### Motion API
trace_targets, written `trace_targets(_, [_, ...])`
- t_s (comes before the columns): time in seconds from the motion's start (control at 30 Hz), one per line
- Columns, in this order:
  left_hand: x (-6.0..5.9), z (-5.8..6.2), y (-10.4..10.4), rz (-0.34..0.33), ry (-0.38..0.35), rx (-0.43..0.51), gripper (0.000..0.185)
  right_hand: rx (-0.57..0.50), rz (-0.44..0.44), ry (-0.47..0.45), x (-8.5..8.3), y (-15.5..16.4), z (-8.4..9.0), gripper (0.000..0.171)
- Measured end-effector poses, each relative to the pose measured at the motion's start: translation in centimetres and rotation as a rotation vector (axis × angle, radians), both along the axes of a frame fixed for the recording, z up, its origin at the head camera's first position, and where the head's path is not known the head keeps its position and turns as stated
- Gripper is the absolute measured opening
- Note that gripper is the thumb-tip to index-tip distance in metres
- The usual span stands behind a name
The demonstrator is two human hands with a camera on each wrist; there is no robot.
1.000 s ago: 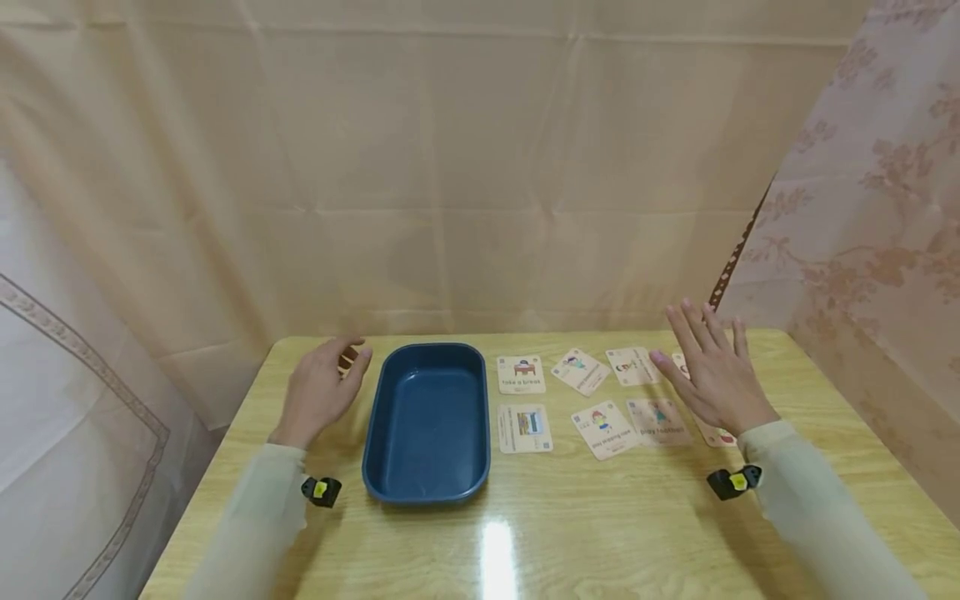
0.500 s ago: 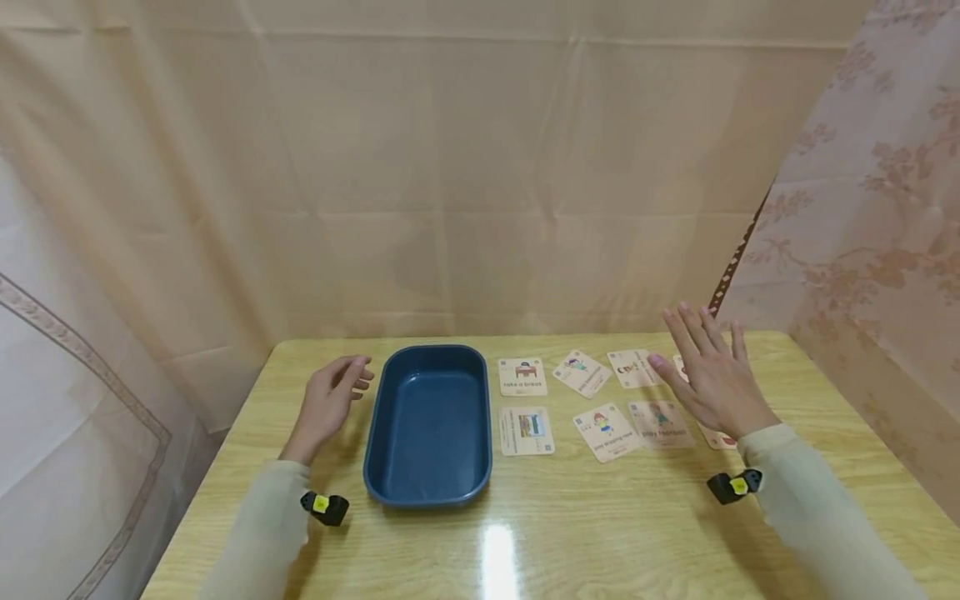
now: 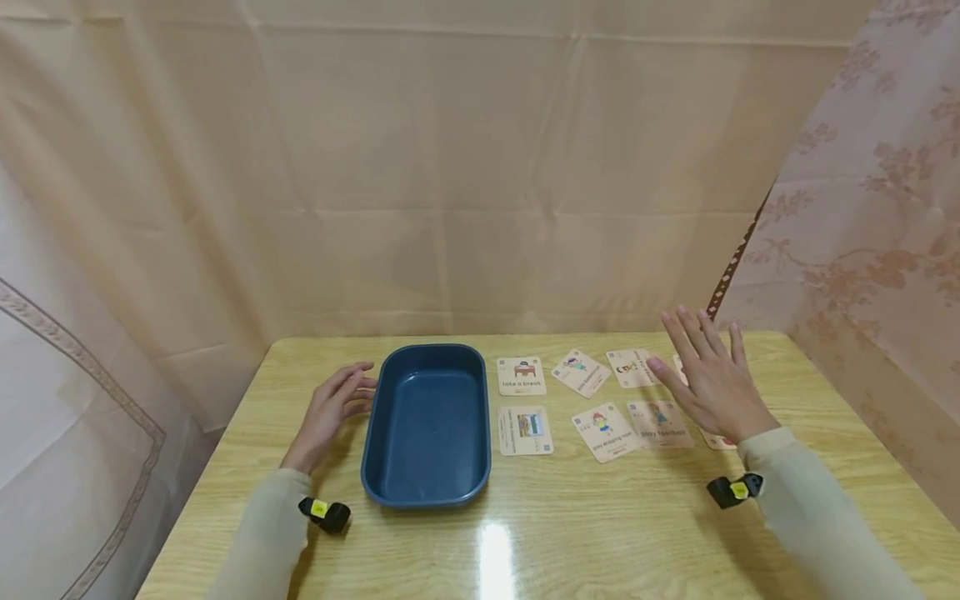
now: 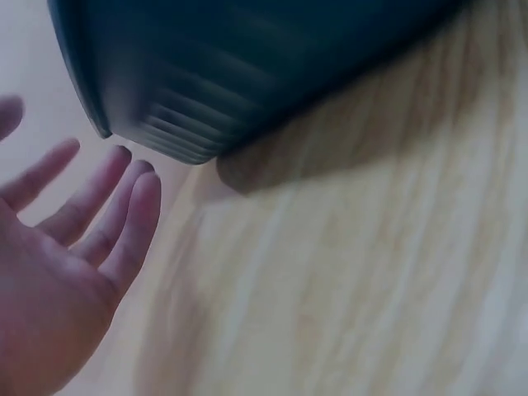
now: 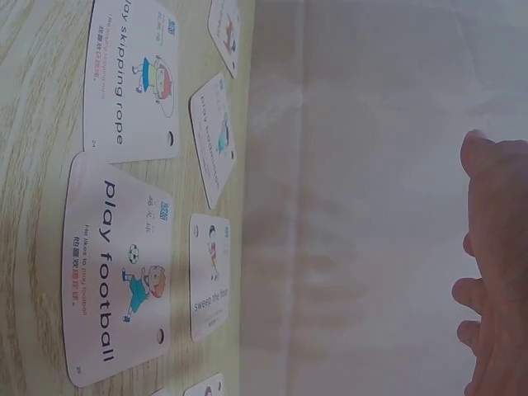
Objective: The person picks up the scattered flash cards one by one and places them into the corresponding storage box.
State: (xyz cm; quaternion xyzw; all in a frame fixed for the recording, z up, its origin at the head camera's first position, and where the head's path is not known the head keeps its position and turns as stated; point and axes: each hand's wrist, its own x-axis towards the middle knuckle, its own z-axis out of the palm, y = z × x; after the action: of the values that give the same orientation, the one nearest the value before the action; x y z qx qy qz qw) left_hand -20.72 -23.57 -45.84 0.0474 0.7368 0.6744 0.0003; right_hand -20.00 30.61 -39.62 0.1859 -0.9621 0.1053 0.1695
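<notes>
A deep blue plastic tray [image 3: 480, 433] stands on the table with nothing in it. Beside its left wall is my left hand [image 3: 333, 412], fingers loosely extended. In the left wrist view the fingertips [image 4: 144, 198] come close to the tray's ribbed outer side [image 4: 190, 124], and the palm holds nothing. My right hand [image 3: 708, 379] hovers over the right-hand cards, fingers spread and straight, gripping nothing. Below it lies a "play football" card [image 5: 124, 272], its corner meeting a "play skipping rope" card [image 5: 128, 82]. A "sweep the floor" card [image 5: 209, 276] lies behind them. Other cards are partly hidden under the hand.
Right of the tray lie a "take a break" card [image 3: 521, 377], a sideways card with a bed picture [image 3: 526, 431] and a tilted "play badminton" card [image 3: 581, 372]. The wood-grain table [image 3: 570, 533] ends at a beige curtain [image 3: 495, 183].
My left hand has turned and its fingers have straightened out from a looser curl, moving slightly nearer the tray. The right hand, the tray and the cards stay almost where they were.
</notes>
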Motion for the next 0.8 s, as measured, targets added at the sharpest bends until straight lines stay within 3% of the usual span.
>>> trace_targets(0.3, [0.2,-1.0,0.1,-0.097,0.031,0.024,0.046,0.003,0.018,-0.003,0.0,0.0,-0.3,0.074])
trace_targets(0.47, [0.3,-1.5,0.0,-0.091,-0.003,-0.059,0.048,-0.004,0.015,-0.010,-0.1,0.0,-0.6,0.074])
trace_targets(0.6, [0.4,-1.8,-0.2,-0.096,0.014,-0.135,0.049,-0.014,0.008,-0.027,-0.1,0.1,-0.8,0.074])
trace_targets(0.8, [0.4,-1.9,-0.3,-0.106,0.036,-0.155,0.050,-0.019,0.007,-0.039,0.0,0.1,-1.1,0.074])
